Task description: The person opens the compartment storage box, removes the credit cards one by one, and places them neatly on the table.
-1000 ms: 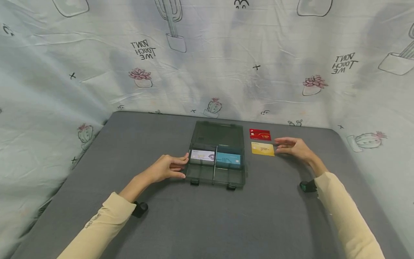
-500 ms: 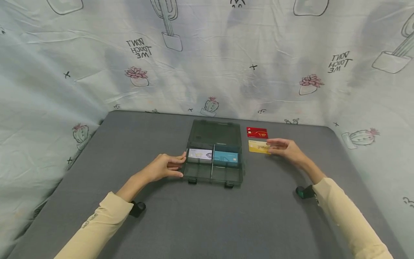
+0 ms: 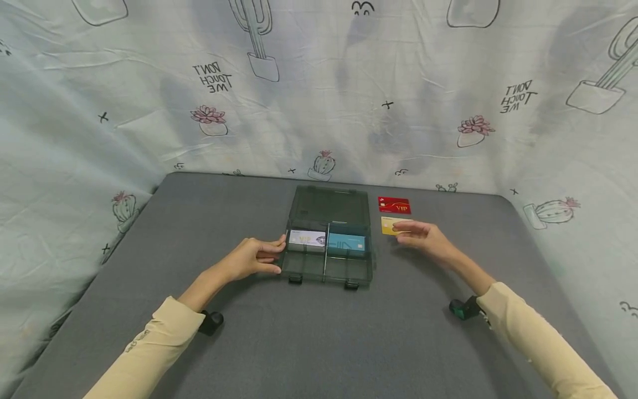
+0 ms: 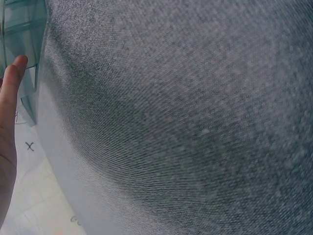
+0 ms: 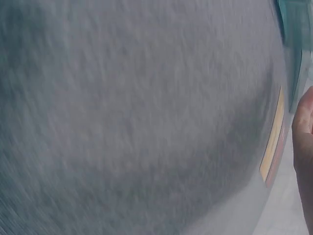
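Left of centre in the head view, my left hand [image 3: 249,257] touches the left side of a dark translucent plastic box [image 3: 329,205], its thumb near the front corner. The box's lid is folded back. A white card [image 3: 307,238] lies in its back left compartment and a blue card [image 3: 346,243] in the back right one. My right hand [image 3: 426,238] hovers over the right part of a yellow card [image 3: 387,225], partly hiding it. In the right wrist view the yellow card [image 5: 272,139] lies flat, apart from the hand [image 5: 304,132]. Beyond it lies a red VIP card [image 3: 395,205].
The grey tabletop [image 3: 319,338] spreads in front of the box. Behind and to the sides hangs a pale cloth [image 3: 349,127] printed with cacti. Two latches [image 3: 351,284] stick out along the box's front edge. Each wrist carries a small black camera [image 3: 211,323].
My right hand has moved left, from beside the yellow card to above its right part. My left hand stays at the box, and the head view has shifted slightly.
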`<state>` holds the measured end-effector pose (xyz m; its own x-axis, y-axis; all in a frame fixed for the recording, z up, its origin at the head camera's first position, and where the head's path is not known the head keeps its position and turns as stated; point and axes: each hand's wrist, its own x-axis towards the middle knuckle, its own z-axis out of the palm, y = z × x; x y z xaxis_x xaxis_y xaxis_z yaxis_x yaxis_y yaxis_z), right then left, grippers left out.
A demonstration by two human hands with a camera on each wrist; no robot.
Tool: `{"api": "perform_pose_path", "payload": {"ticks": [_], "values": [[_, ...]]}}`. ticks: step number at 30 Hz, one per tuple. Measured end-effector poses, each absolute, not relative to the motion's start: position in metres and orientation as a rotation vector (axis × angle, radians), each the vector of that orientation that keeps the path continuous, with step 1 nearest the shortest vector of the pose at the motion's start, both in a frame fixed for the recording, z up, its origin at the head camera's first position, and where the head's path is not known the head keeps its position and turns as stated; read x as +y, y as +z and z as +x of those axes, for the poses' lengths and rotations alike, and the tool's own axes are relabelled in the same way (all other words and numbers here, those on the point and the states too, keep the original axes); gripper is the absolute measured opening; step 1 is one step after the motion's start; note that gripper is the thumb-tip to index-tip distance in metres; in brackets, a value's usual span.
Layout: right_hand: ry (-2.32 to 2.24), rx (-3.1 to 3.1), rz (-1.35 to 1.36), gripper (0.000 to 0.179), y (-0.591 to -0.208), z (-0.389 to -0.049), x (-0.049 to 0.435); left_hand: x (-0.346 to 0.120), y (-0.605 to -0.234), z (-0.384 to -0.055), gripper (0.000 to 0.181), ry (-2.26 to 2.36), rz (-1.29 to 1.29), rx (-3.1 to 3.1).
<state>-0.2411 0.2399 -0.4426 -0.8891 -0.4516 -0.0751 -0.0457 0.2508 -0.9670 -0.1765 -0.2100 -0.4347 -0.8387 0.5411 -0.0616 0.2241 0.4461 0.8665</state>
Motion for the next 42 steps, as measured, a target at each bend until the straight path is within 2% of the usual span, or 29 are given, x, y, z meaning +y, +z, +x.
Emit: {"api": "perform_pose_path", "payload": {"ticks": [27, 42], "values": [[-1.829, 1.902, -0.517, 0.046, -0.451, -0.195, 0.198, -0.212, -0.440, -0.169, 0.063, 1.358, 0.675, 2.382], [-1.773, 2.071, -0.401, 0.047, -0.455, -0.193, 0.173, -0.211, -0.442, -0.168, 0.062, 1.359, 0.687, 2.389]]}}
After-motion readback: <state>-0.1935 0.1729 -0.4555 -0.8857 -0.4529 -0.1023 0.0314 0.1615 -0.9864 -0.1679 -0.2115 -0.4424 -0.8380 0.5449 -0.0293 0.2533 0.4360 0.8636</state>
